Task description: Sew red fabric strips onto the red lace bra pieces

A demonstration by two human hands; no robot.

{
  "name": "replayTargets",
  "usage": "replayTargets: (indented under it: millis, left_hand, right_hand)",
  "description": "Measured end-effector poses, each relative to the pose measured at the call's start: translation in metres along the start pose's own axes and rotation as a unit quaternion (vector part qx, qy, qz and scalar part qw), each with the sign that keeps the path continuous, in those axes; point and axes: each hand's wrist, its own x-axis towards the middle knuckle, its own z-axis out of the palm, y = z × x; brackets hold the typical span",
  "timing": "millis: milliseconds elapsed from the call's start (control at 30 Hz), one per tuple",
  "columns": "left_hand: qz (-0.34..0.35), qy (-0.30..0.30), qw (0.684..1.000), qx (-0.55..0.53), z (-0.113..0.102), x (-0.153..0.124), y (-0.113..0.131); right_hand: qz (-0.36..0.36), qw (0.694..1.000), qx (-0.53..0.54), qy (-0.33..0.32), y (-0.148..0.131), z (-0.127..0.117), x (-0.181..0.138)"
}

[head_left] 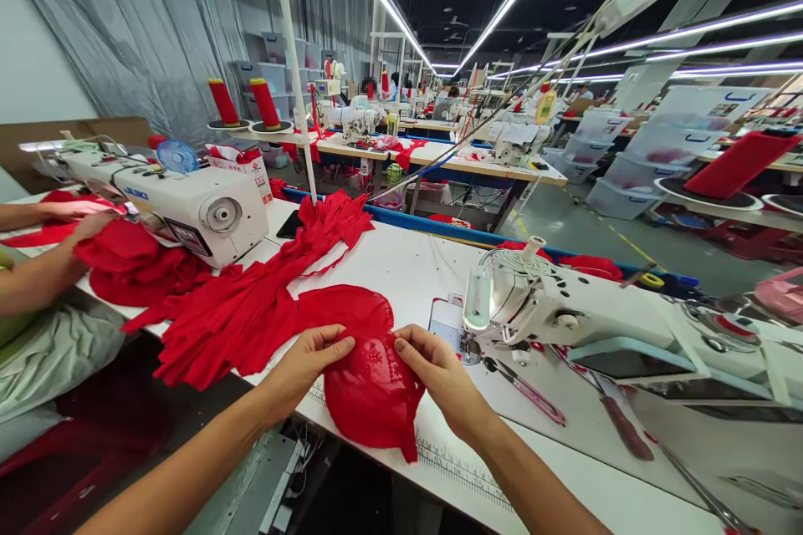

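Observation:
A red fabric piece (370,376) with a sheer, shiny patterned part hangs over the front edge of the white table. My left hand (317,355) pinches it near its upper left, thumb against fingers. On its upper right edge, my right hand (430,359) closes in a pinch too. Left of my hands lies a long heap of red fabric strips (251,301), reaching to the held piece. The needle area of a white sewing machine (527,292) stands just right of my right hand. Pink-handled thread snips (524,389) rest on the machine bed.
At the left, another person's hand (94,226) handles red cloth by a second sewing machine (181,201). A brown-handled tool (627,426) and scissors (696,485) lie at right. A ruler tape (464,472) runs along the front edge. Red thread cones (740,163) and plastic bins (652,159) stand beyond.

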Motion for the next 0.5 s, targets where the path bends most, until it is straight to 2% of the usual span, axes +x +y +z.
replayTargets:
  millis: [133,300,400,500]
  left_hand:
    - [-0.011,0.007,1.000,0.005,-0.004,0.003,-0.001]
    - [-0.009,0.004,0.999,0.040,-0.002,0.010,0.000]
    - [0.062,0.054,0.988,0.132,-0.005,0.016,-0.001]
    - [0.167,0.140,0.942,0.254,-0.009,0.020,0.000]
  right_hand:
    - [0.022,1.000,0.007,0.009,0.008,-0.008,0.001]
    - [0.022,1.000,0.013,0.011,0.006,-0.004,0.002]
    - [0.025,0.999,0.017,0.018,0.006,-0.002,-0.001]
    - [0.035,0.998,0.021,0.046,0.006,-0.003,-0.012]
